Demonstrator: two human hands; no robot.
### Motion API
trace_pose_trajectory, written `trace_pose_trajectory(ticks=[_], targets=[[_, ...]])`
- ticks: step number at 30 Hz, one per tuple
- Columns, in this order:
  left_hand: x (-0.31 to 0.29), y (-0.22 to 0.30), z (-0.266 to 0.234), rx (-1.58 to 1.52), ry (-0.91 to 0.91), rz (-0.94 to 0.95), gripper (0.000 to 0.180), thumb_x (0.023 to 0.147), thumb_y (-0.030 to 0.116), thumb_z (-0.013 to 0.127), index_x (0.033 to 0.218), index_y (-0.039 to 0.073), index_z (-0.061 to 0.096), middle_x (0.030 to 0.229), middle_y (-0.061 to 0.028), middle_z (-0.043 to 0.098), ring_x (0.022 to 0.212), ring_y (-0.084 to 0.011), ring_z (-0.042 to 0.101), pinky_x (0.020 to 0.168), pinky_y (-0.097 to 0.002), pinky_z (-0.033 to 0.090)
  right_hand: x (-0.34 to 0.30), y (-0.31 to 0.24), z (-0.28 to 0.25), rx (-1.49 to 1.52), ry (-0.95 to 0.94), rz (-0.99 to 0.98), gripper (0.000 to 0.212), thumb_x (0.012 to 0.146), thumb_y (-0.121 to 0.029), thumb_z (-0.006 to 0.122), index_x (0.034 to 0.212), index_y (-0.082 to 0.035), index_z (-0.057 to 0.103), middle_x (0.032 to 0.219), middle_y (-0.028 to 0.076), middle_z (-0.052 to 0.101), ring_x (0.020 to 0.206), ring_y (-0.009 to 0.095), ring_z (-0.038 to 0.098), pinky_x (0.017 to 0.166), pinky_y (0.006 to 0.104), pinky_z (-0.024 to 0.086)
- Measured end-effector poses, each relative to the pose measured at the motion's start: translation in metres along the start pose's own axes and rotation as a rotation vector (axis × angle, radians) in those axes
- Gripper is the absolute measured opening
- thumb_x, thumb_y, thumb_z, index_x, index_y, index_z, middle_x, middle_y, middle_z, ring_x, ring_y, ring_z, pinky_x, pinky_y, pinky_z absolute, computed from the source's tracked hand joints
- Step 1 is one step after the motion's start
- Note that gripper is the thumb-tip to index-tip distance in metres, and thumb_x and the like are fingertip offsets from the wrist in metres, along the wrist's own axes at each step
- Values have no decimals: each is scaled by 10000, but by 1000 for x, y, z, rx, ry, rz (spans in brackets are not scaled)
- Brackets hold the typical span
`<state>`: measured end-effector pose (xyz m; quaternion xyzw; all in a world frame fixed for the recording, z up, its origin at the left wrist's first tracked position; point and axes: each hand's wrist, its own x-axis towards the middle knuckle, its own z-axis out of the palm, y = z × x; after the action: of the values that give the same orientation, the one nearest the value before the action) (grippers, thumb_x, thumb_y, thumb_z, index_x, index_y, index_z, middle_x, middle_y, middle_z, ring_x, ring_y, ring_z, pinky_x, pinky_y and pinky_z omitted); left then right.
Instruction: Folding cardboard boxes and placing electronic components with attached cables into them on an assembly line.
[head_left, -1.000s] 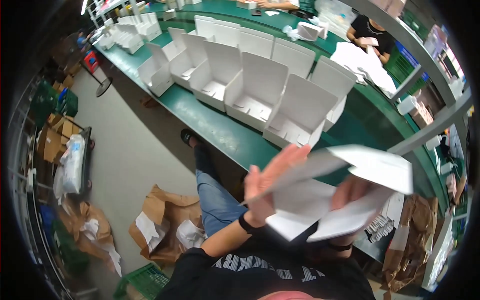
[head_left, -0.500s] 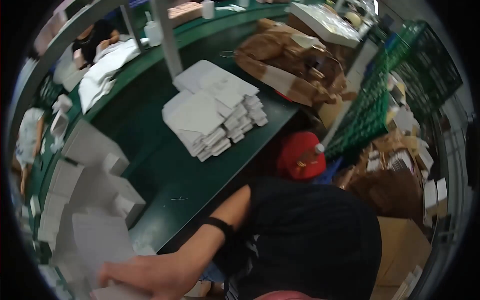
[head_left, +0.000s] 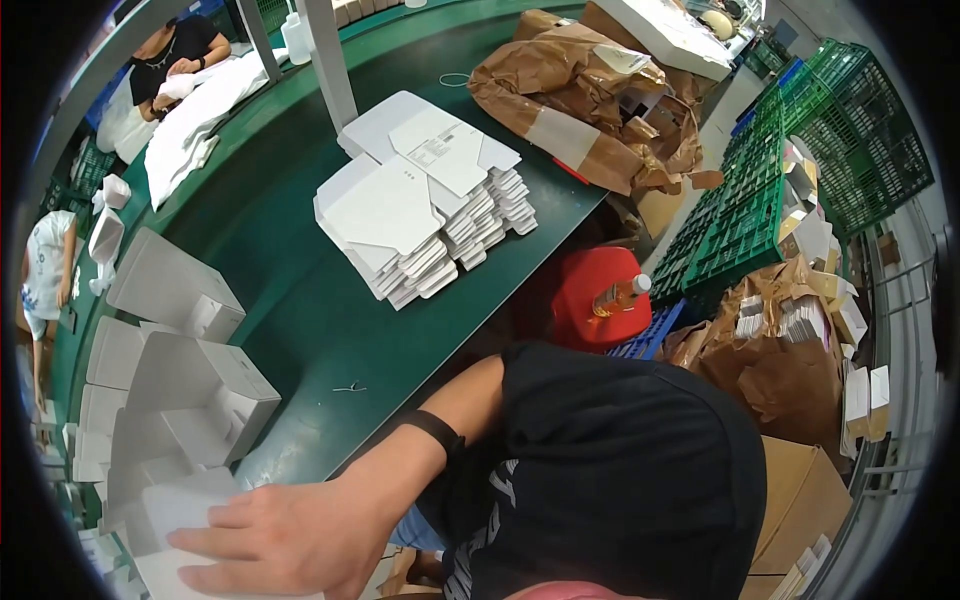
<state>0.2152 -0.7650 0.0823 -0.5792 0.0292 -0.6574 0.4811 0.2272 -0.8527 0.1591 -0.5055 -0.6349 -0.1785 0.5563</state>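
My right hand [head_left: 290, 540], a black band on its wrist, reaches toward the lower left. Its fingers are stretched and spread over a white cardboard box piece [head_left: 165, 570], touching it; the thumb is hard to make out. Just beyond stand several white boxes with raised lids, the closest being an open white box [head_left: 235, 400]. My left hand is out of sight. Flat white folded cartons [head_left: 380, 215] lie in stacks on the green table [head_left: 300, 345].
A crumpled brown paper bag [head_left: 560, 100] lies at the table's far end. Below the right edge stand a red stool [head_left: 580, 275] with a bottle [head_left: 620, 295] and green crates [head_left: 740, 200]. A brown cardboard box [head_left: 800, 500] is behind me. Across the table sits another person [head_left: 175, 60].
My right hand has moved slightly, its fingers now spread more clearly over the white box piece. The view has shifted a little and sharpened.
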Motion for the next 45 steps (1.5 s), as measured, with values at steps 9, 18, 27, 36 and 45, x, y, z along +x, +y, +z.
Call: trace_pose_trajectory(ticks=[9, 18, 27, 36, 45], targets=[[-5, -71, 7, -420, -40, -181, 885, 988, 685, 562, 1663, 259, 180, 1434, -427, 487, 1271, -561, 569, 872, -588, 584, 7, 13, -11, 30, 33, 116, 951, 663, -266, 869, 1419, 99, 422, 1342, 326, 498, 1088, 460, 594, 909, 469, 538], [39, -154, -54, -672, -734, -327, 1082, 803, 507, 873, 1639, 105, 315, 1671, -302, 244, 1524, -471, 302, 1215, -553, 353, 3, 33, -37, 630, -128, 364, 1036, 793, -370, 927, 1527, 48, 327, 1450, 291, 459, 1286, 342, 581, 1067, 426, 484], [15, -174, -44, -1140, -816, -393, 799, 797, 507, 847, 1455, 621, 407, 1596, -227, 267, 1444, -534, 326, 1244, -693, 191, 2, 35, -37, 821, -100, 672, 867, 894, -165, 831, 1579, -24, 319, 1432, 123, 535, 1322, 204, 530, 1106, 378, 454], [-63, -177, -107, -927, -1033, -796, 704, 952, 430, 691, 1535, 143, 420, 1586, -219, 337, 1451, -396, 405, 1231, -570, 303, 1, 26, 10, 627, -454, 431, 839, 828, -73, 777, 1584, -33, 415, 1322, 159, 592, 1102, 257, 615, 977, 368, 495], [-198, -143, -180, -968, -599, -2178, 430, 1053, 315, 535, 1417, 88, 509, 1215, -71, 613, 1062, -172, 629, 894, -313, 524, -25, -20, 144, -124, -801, -151, 504, 879, -84, 676, 1379, -36, 641, 1278, 187, 637, 983, 300, 634, 878, 420, 541]])
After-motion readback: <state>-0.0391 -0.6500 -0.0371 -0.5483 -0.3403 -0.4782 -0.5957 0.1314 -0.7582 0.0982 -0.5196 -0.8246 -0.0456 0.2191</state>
